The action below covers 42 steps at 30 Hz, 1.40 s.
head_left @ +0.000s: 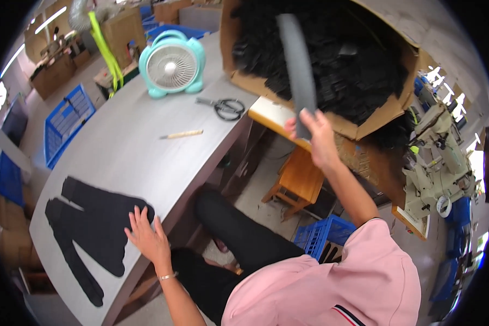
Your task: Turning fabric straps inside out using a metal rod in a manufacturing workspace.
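– While the left grip (pixel 148 237) lies flat, unclenched, on black fabric (pixel 100 220), where is the grey strip (pixel 299 68)?
– In front of the carton (pixel 379 120), near end pinched by the right grip (pixel 321 139); probably light, flexible, best held there.

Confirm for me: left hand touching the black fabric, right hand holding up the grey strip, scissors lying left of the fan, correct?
Not quite: the head view shows the scissors lying to the right of the fan. The rest stands: left hand touching the black fabric, right hand holding up the grey strip.
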Each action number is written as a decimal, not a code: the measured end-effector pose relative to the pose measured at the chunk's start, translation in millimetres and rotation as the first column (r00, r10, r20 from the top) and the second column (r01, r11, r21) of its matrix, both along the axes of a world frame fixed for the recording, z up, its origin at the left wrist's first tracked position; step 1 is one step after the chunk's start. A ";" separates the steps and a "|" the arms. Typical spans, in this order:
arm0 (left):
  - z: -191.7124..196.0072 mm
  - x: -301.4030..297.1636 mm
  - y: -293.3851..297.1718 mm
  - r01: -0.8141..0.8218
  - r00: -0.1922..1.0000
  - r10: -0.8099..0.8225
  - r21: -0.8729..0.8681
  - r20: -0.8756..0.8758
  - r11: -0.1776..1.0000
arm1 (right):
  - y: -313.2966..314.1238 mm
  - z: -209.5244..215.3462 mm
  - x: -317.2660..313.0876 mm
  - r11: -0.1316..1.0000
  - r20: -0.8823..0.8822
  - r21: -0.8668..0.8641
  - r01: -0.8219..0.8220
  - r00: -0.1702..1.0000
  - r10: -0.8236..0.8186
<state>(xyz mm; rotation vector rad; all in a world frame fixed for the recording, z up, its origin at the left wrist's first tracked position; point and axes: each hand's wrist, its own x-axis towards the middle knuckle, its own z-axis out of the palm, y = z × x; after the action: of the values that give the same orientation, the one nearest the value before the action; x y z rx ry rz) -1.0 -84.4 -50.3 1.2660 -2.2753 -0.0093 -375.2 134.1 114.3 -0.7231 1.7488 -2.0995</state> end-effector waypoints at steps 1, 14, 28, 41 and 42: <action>-0.4 0.5 -0.9 0.001 1.000 -0.001 0.001 0.001 1.000 | -8.4 -20.9 20.8 0.989 0.137 0.061 -0.131 0.983 0.122; 27.3 -21.6 44.9 0.415 0.583 0.081 0.382 -0.808 0.826 | -75.8 -130.9 153.8 0.543 0.734 -0.094 -0.834 0.311 0.604; 20.7 -46.4 39.4 0.566 0.195 0.533 0.538 -0.824 0.625 | 5.8 -147.0 64.4 0.254 0.382 0.670 -0.698 0.617 0.688; 30.1 -46.2 47.5 0.235 0.660 0.197 0.448 -0.725 0.862 | -109.3 -115.7 148.0 0.771 -0.090 0.351 -0.532 0.801 0.593; 30.2 -34.6 31.6 0.143 0.692 0.150 0.338 -0.706 0.930 | -108.9 -116.7 146.3 0.771 -0.022 0.334 -0.542 0.814 0.581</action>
<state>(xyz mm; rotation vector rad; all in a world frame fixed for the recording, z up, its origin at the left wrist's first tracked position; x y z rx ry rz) -35.6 -52.8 -20.1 1.1501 -1.5914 -0.8377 -229.0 25.2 -2.5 -1.1312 1.6019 -1.3602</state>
